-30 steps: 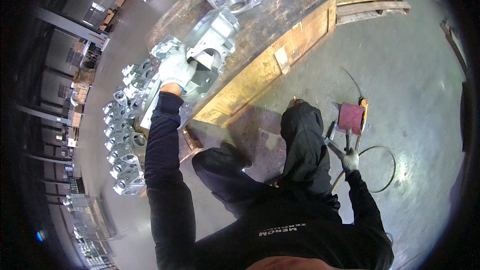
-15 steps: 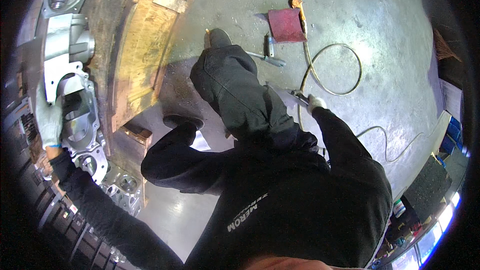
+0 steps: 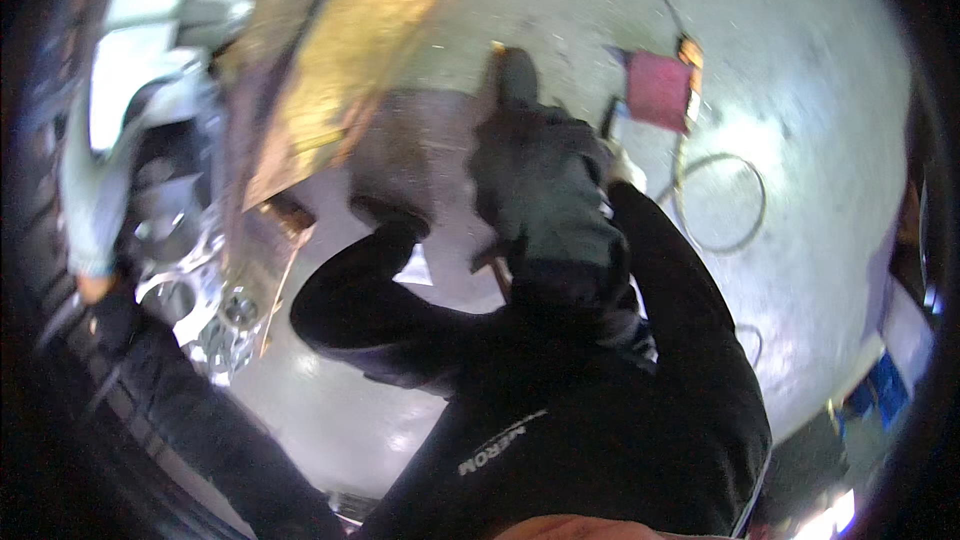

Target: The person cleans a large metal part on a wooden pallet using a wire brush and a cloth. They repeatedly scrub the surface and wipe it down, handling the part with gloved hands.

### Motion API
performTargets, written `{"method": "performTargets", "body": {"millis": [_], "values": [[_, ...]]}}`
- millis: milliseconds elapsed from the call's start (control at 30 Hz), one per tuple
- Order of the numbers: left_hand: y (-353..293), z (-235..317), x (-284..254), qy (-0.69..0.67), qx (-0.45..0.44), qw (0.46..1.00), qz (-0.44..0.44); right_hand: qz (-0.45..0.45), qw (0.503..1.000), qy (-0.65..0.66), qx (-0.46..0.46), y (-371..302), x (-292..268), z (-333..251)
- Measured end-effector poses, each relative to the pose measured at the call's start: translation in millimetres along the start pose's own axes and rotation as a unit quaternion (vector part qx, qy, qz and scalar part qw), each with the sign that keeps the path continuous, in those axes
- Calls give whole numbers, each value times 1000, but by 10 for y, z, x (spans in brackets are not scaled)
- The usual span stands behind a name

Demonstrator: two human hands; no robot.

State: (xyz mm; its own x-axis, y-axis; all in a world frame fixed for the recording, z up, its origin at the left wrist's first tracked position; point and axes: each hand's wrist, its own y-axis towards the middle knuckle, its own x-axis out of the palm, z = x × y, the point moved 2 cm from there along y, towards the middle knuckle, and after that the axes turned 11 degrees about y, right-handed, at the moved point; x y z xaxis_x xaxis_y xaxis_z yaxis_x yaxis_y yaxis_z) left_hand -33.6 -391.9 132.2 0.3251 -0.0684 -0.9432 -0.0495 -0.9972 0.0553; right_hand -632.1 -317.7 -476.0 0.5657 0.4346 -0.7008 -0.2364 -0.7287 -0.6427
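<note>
At the far left, my left hand (image 3: 92,205) in a pale glove holds the edge of a silvery metal casting (image 3: 135,90). Its thumb and stretched fingers lie on either side of the lower flange. My right hand (image 3: 625,172), also gloved, is low beside my bent leg, just below a dark, slim thing (image 3: 609,118) on the floor. Motion blur and my leg obscure its fingers, so I cannot make out what they hold. A dark red square pad (image 3: 658,90) lies just beyond, next to an orange-ended hose fitting (image 3: 690,50).
A looped hose (image 3: 760,210) lies on the grey floor (image 3: 820,120) to the right. A wooden pallet or crate (image 3: 340,50) stands between the castings and my legs. More machined castings (image 3: 215,340) sit at the lower left. Blue bins (image 3: 885,390) are at the right edge.
The view has shifted, so the floor items sit further right and lower. My right hand has moved in toward my leg; the tool it held is no longer visible. My left hand stays on the casting.
</note>
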Motion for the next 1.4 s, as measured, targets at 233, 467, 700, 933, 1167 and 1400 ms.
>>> {"method": "performTargets", "body": {"millis": [233,467,700,933,1167,1400], "values": [[113,256,-1,29,-46,997,63,-122,992,2,-44,-172,-148,346],[-41,470,-203,1,-41,999,9,9,818,501,-284,-1040,-2116,-1399],[-265,537,-215,-17,40,999,3,-147,727,557,-374,-2697,-2555,-3086],[-295,509,-188,-43,38,997,46,-221,754,535,-312,-2623,-1708,-3665],[-288,507,-189,-39,41,996,72,-289,752,486,-340,-2118,-1481,-3759],[-284,567,-259,-46,38,995,79,-280,754,457,-378,-2031,-1615,-4331]]}}
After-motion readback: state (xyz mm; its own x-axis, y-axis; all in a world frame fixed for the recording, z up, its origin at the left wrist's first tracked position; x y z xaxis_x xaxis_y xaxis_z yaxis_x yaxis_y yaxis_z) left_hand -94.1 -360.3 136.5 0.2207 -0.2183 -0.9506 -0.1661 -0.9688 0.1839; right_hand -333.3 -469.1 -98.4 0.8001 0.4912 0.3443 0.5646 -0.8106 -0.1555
